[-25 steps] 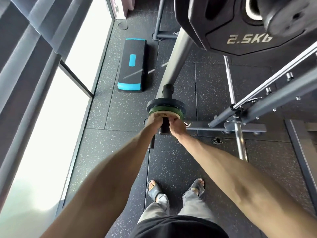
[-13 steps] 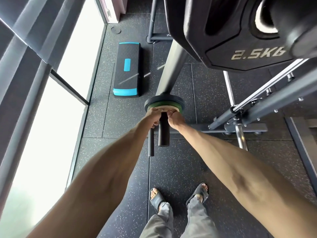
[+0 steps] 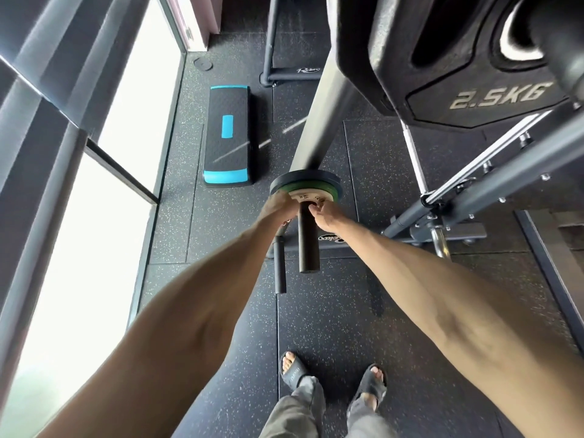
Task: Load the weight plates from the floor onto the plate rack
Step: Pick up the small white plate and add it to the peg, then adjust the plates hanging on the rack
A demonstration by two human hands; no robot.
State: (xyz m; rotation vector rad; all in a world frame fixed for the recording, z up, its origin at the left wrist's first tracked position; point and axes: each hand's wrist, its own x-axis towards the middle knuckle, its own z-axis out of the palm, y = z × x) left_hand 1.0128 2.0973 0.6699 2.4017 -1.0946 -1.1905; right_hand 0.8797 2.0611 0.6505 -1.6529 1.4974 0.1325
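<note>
A small white weight plate point(image 3: 306, 195) sits on a black rack peg point(image 3: 308, 245), pushed up against a green plate point(image 3: 322, 188) and a black plate point(image 3: 305, 178) behind it. My left hand point(image 3: 281, 206) holds the white plate's left edge. My right hand point(image 3: 324, 214) has its fingertips on the plate's right side beside the peg. The peg's free end points toward me. The grey rack post point(image 3: 316, 121) rises behind the plates. Large black plates, one marked 2.5KG point(image 3: 493, 90), hang on an upper peg at top right.
A black and blue step platform point(image 3: 228, 134) lies on the rubber floor to the left. A thinner black peg point(image 3: 279, 267) sticks out under my left forearm. Grey machine frame bars point(image 3: 474, 197) stand at right. A window wall runs along the left. My sandalled feet point(image 3: 331, 377) stand below.
Both hands have slid the white plate along the peg, away from me, until it sits against the green plate. More of the bare peg now shows in front of my hands.
</note>
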